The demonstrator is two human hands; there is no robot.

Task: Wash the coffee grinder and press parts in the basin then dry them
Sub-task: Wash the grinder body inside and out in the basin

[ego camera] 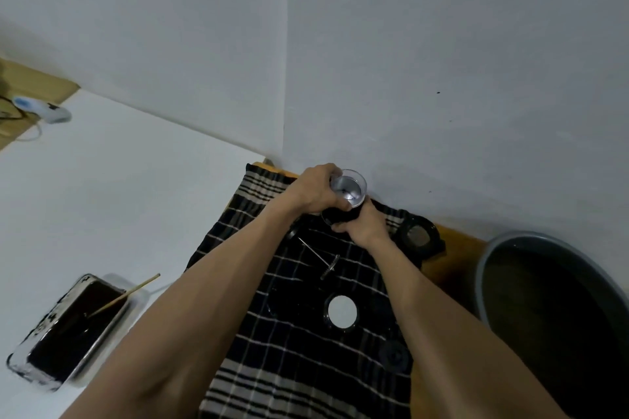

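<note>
Black coffee grinder point(343, 204), silvery bowl up, above checked cloth point(306, 333); plunger point(318, 257) flat.

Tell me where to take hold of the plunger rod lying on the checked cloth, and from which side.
Pinch the plunger rod at mid-shaft, from above. It lies flat on the checked cloth, thin and bare along its length, with the filter disc at its near end standing proud. The shaft's middle looks clear of both hands, so fingers could probably straddle it there.

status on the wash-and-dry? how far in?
Looks late-stage. Done: the plunger rod, a round lid and a mesh filter already lie out of the basin, the first two on the checked cloth. In hand: left hand and right hand grip the grinder. Left: whether everything is dry can't be told.
</note>
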